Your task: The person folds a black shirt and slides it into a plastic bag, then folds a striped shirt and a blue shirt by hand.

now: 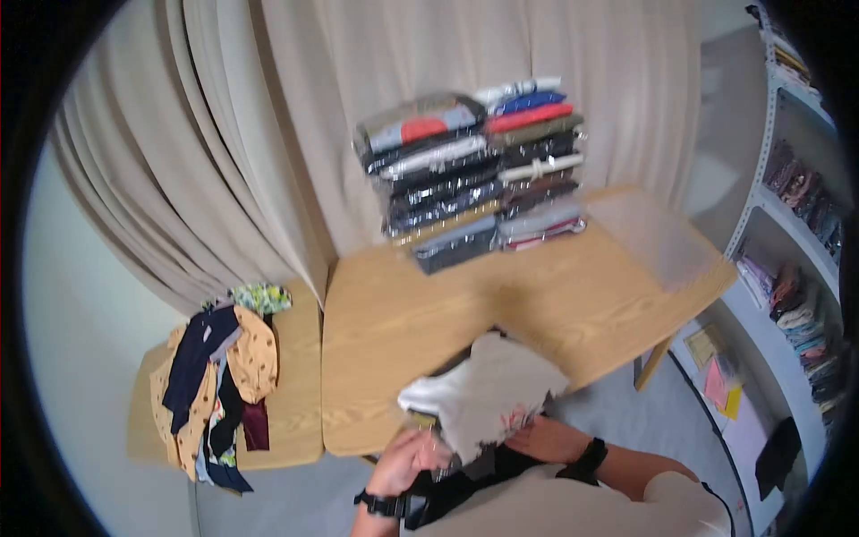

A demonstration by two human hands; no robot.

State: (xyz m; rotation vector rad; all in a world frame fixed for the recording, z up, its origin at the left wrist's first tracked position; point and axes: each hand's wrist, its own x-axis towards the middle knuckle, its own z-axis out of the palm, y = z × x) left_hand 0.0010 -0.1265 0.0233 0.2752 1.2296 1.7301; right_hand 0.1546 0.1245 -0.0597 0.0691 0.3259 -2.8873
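A white shirt with a reddish print near its lower edge lies at the front edge of the wooden table, close to my body. Something dark shows along its far left edge; I cannot make out what it is. My left hand is closed at the shirt's near left corner, where a small shiny patch shows beside the fingers. On the near right side, my right hand grips the lower edge, its fingertips partly hidden by the cloth. Both wrists wear black bands.
Two stacks of folded clothes in clear plastic, a left stack and a right stack, stand at the back of the table. A clear plastic sheet lies at right. Loose clothes cover the left table. Shelves hold more garments.
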